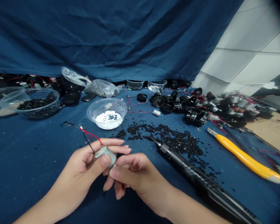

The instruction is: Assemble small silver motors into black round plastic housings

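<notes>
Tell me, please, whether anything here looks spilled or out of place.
Small black pieces lie loose on the blue cloth, mostly right of a clear bowl holding white pieces. Uncontained, the black ones look spilled, though perhaps deliberately spread.

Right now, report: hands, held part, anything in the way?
Left grip holding grey metal cylindrical motor. Right grip at its lower end. Nothing obstructing the motor; black cylindrical screwdriver lies to the right.

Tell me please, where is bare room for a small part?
Widest: nearly bare blue cloth left of the left hand, before the bowl of black pieces. A narrower, mostly bare patch lies between the yellow knife and black tool. Crowded: the black bits and the pile of wired parts at right.
</notes>
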Motion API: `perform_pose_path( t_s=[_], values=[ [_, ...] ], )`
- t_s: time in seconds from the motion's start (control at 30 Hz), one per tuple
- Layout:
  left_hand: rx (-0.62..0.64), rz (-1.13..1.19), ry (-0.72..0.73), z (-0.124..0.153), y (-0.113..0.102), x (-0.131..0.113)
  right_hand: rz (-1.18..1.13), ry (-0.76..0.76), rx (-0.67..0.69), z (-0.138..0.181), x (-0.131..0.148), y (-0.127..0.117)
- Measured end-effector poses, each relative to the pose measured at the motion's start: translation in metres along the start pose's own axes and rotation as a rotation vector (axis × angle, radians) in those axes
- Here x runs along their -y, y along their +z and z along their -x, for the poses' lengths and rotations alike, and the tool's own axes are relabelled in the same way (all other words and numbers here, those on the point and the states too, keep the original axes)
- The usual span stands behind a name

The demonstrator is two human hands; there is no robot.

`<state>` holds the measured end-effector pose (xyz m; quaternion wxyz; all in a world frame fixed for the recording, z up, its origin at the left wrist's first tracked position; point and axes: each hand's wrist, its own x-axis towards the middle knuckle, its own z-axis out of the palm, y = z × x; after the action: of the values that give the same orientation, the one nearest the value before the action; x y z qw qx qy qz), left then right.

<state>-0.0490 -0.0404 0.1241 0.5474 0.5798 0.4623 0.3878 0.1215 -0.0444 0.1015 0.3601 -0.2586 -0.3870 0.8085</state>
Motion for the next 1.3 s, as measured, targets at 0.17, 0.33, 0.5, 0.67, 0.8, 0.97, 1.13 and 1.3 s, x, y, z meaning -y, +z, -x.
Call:
perform_pose_path(
  t_s=[0.17, 0.33, 0.5, 0.67, 0.8, 0.97, 1.13, 1.3],
  values=[
    [0.007, -0.055, 0.074, -0.0002, -0.0004, -0.0009, 0.028, 0.022, -0.04, 0.0008, 0.0043, 0.0024],
    [-0.038, -0.129, 0.094, -0.0015, 0.0007, 0.0007, 0.041, 0.01, -0.088, -0.0008, 0.0021, 0.0005],
    [-0.087, -0.256, 0.133, -0.0051, -0.0011, 0.0036, 0.058, 0.006, -0.141, -0.002, 0.0013, -0.001],
    [-0.179, -0.338, 0.262, -0.0073, -0.0035, 0.0042, 0.084, 0.018, -0.121, -0.0013, 0.0027, 0.0007],
    [-0.14, -0.249, 0.154, -0.0063, -0.0043, 0.0038, 0.096, 0.043, -0.07, -0.0008, 0.001, -0.0002],
    [-0.053, -0.146, 0.068, -0.0068, -0.0047, 0.0045, -0.078, 0.148, 0.027, -0.0002, 0.0001, -0.005],
    [-0.008, -0.062, 0.043, -0.0082, -0.0072, 0.0042, -0.119, 0.13, 0.015, 0.0002, 0.0021, -0.0057],
    [-0.019, -0.061, 0.002, -0.007, -0.0061, 0.0016, -0.142, 0.15, 0.033, 0.0, 0.0024, -0.0036]
  ],
)
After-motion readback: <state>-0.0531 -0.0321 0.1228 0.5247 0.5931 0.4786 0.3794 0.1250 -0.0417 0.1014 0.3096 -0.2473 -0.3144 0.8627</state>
